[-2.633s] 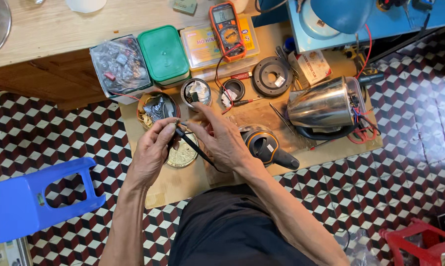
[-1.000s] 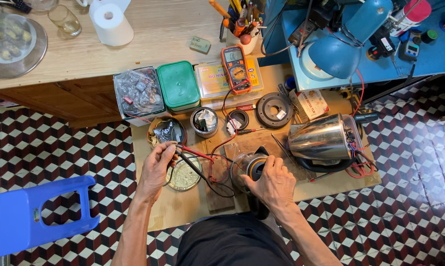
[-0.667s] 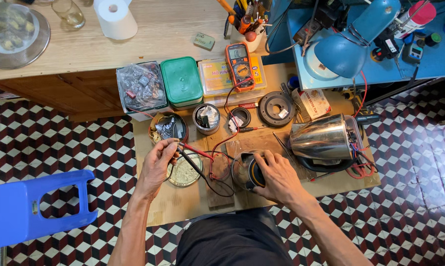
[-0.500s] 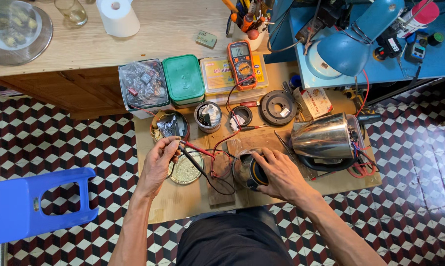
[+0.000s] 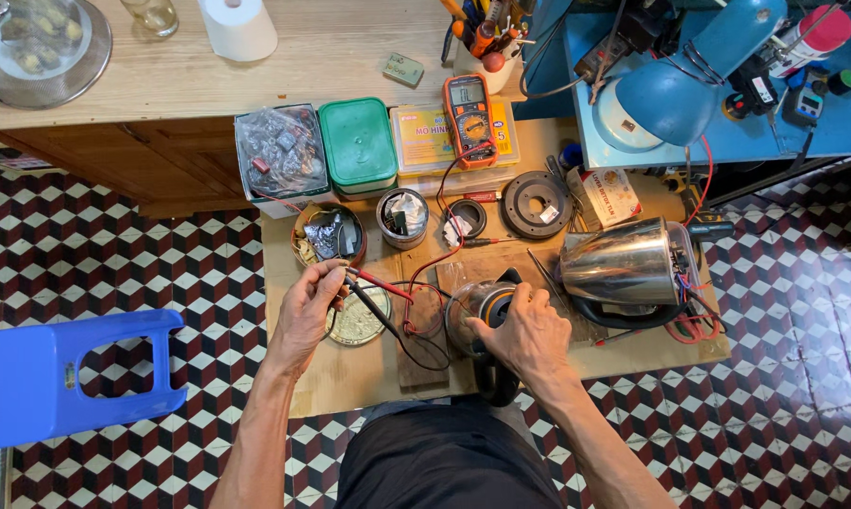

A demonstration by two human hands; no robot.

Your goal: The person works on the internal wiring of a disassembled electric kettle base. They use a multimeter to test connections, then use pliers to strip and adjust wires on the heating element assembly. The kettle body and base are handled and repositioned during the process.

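Seen from above, our right hand (image 5: 529, 330) has dropped from beside the left to clamp its fingers on a small metal kettle (image 5: 480, 311) at five o'clock, while our left hand (image 5: 305, 311) still pinches both meter probes (image 5: 373, 292), freeing them for testing.

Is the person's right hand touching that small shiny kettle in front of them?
Touching. The head view shows the right hand lying over the small kettle, fingers on its body.
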